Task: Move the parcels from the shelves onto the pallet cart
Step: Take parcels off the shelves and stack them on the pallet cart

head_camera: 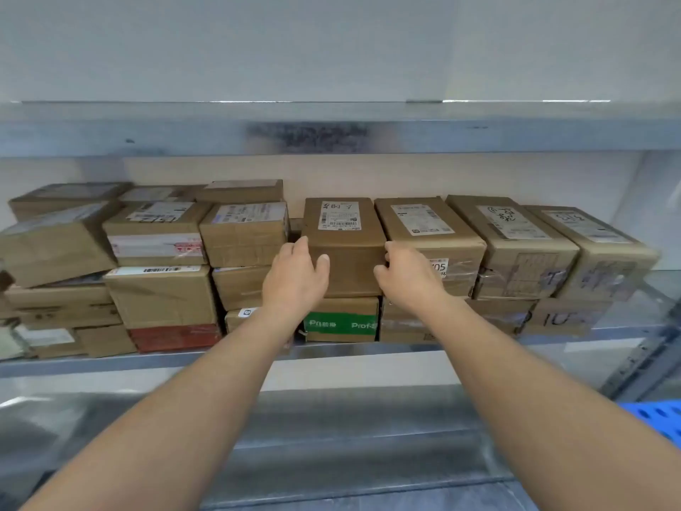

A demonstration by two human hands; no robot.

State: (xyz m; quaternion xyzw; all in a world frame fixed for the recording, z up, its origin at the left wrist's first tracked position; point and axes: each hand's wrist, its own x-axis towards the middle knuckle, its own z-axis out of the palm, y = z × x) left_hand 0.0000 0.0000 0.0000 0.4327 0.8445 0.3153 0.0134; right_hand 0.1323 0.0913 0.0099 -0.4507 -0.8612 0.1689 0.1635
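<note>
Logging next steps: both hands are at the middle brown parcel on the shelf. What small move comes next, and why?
Probably draw the brown parcel straight toward the person: the left hand and right hand hold its two sides, it rests on a green-banded box, and a neighbouring parcel crowds its right side.

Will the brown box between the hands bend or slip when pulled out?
Probably stiff: the brown box keeps square edges. Its taped surface looks smooth, so it may slip. It fits between the left hand and right hand, so probably not heavy.
</note>
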